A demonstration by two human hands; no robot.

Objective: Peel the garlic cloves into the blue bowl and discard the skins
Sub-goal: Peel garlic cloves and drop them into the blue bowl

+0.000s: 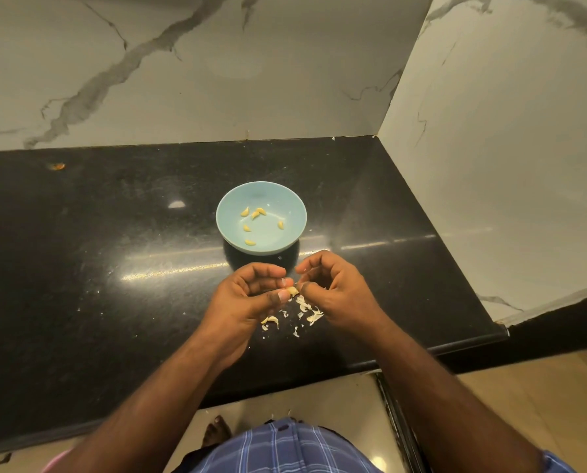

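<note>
A small pale garlic clove [292, 291] is being pinched between the left hand [251, 298] and right hand [333, 295], just short of the light blue ceramic bowl [229, 203]; light, firm, papery-skinned, probably best gripped at its ends.

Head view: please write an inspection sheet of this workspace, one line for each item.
Surface: black stone counter, polished, with light reflections and an orange speck at its far left.
Job's things: blue bowl stands upright on the counter and holds six peeled cloves; one garlic clove is between the fingertips of both hands.
Clutter: loose garlic skins lie on the counter under the hands, apart from the bowl.
Hands: left hand and right hand both pinch the clove, near side of the bowl.
Cables: nothing seen.
Surroundings: white marble wall behind and to the right; beige floor below the counter edge.
</note>
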